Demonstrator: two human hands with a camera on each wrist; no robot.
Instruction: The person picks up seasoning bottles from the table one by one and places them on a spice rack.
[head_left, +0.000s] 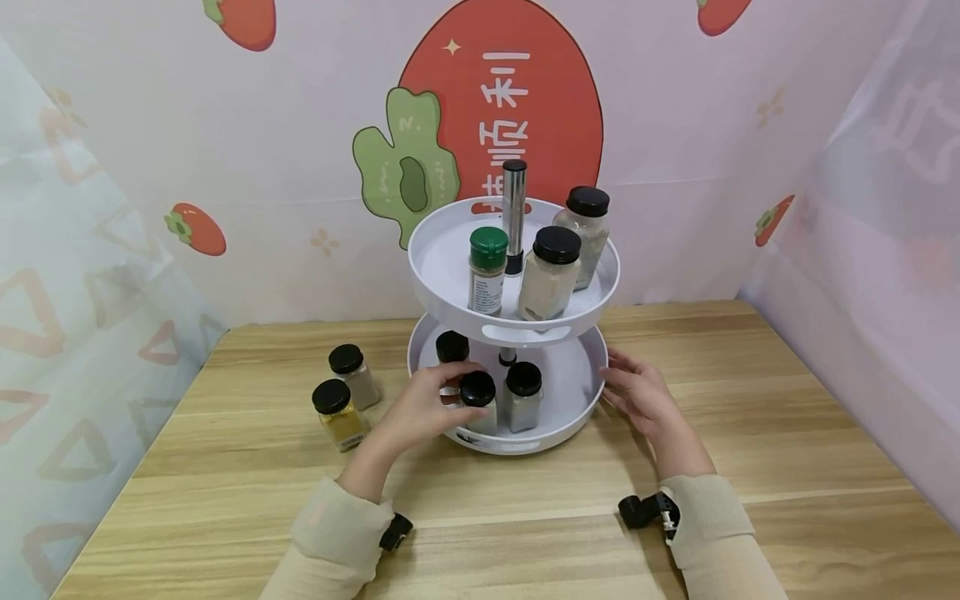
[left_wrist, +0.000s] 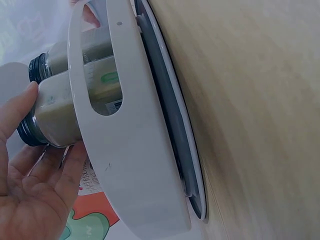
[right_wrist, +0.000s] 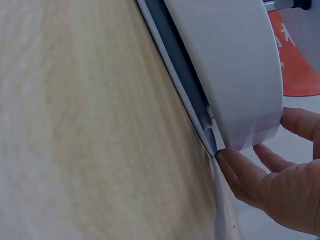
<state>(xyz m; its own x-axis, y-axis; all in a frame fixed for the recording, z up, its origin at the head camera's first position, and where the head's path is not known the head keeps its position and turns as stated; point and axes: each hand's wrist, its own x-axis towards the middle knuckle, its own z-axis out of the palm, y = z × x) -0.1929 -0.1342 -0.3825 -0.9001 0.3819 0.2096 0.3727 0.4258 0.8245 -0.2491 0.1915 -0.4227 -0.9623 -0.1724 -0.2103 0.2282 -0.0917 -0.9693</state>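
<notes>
A white two-tier round rack (head_left: 573, 392) stands on the table. My left hand (head_left: 423, 408) holds a square-sided glass jar (head_left: 480, 417) with a black lid at the front left of the lower tier. In the left wrist view, the thumb lies at the lid and the fingers are around the jar (left_wrist: 57, 112). Beside it on that tier stands another black-lidded jar (head_left: 523, 400); a third lid (head_left: 452, 346) shows behind. My right hand (head_left: 641, 392) holds the lower tier's right edge, its thumb at the rim and fingers against the outer wall (right_wrist: 245, 90).
On the upper tier are a green-capped shaker (head_left: 487, 275) and two larger black-lidded jars (head_left: 550, 279), around a metal post (head_left: 514, 208). Left of the rack, a jar of yellow powder (head_left: 343, 421) and a jar of pale powder (head_left: 357, 382) stand on the wooden table (head_left: 225, 500).
</notes>
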